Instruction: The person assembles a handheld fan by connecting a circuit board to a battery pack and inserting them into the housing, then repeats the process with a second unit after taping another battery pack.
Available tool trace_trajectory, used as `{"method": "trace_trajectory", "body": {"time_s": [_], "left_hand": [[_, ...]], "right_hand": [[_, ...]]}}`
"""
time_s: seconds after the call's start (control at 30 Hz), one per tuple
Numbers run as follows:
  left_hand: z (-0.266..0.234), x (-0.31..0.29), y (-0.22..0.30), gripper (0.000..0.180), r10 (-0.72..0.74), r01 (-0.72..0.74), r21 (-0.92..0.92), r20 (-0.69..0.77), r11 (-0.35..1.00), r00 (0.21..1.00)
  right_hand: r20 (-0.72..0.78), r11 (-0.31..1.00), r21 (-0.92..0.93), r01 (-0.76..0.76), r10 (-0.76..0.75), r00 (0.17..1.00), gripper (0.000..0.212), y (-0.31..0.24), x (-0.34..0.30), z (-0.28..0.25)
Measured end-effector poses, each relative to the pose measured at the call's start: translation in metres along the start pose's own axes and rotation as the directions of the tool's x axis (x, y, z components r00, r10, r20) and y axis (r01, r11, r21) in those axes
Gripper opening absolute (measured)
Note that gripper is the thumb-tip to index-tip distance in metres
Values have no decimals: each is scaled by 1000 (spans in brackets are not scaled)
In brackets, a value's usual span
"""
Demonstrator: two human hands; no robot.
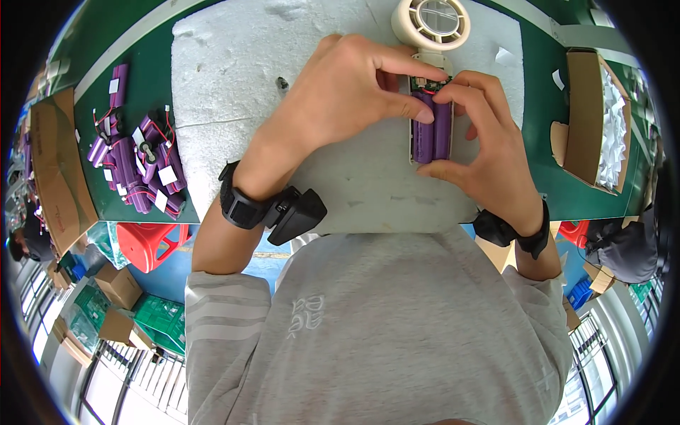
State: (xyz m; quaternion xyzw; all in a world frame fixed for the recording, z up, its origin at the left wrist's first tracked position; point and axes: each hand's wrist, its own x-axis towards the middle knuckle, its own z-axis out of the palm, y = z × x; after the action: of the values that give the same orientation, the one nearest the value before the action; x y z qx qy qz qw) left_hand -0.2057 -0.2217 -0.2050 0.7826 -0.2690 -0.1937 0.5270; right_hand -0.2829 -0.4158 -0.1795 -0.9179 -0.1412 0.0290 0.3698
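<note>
A cream handheld fan lies on the foam sheet with its round head away from me. Its handle is opened up, showing a purple battery pack and a green circuit board above it. My left hand reaches in from the left, its thumb on the top of the pack and its index finger over the circuit board. On the handle's right side, my right hand curls round it, thumb at the bottom end and fingertips near the board. The fingers partly hide the board and wires.
Several purple battery packs with red wires lie piled at the left. A cardboard box holding white pieces stands at the right. White foam covers the middle of the green table. Another cardboard box is at the far left, near a red stool.
</note>
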Motion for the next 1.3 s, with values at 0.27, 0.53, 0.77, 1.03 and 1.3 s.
{"method": "trace_trajectory", "body": {"time_s": [0.27, 0.53, 0.77, 1.03, 1.3], "left_hand": [[-1, -2, 3, 37, 3, -3, 29, -3, 1000, 1000], [-3, 1, 6, 37, -2, 2, -14, -29, 1000, 1000], [6, -4, -2, 37, 199, -190, 83, -109, 978, 974], [-2, -4, 11, 43, 122, -124, 124, 24, 985, 992], [-7, -4, -6, 46, 212, -213, 49, 24, 976, 977]], "right_hand": [[-34, 996, 64, -64, 66, 997, 74, -2, 2, 7], [-6, 1000, 29, 9, -9, 1000, 69, 0, 9, -1], [-231, 993, -39, 110, -116, 966, 36, 1, 10, 14], [-140, 987, -125, 102, -120, 983, 20, -2, 7, 1], [56, 912, -329, 243, -238, 970, 49, -25, -8, -2]]}}
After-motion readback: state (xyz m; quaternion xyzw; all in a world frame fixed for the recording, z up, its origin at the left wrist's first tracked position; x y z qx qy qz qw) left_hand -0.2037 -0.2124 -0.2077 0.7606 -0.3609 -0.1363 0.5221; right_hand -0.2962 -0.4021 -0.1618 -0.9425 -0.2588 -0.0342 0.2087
